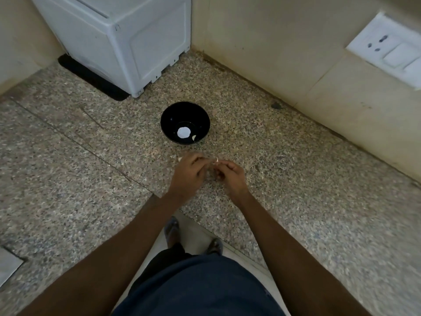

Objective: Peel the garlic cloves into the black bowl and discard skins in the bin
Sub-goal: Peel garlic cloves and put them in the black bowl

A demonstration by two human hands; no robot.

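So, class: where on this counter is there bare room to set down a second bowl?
Bare counter stretches left of the black bowl, below the white appliance. More lies right of the bowl, toward the wall. Just in front of the bowl, the left hand and right hand crowd.

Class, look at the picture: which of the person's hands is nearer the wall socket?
Right. The right hand lies on the socket's side of the counter; the left hand, beside it, is farther away. Both are well below and left of it in view.

The counter point(284, 169) is speckled stone — polished, smooth, faintly shiny. The black bowl point(185, 115) looks glossy, like plastic or glazed ware, and the white appliance point(127, 42) has a smooth plastic casing — the wall tiles point(262, 42) look matt.
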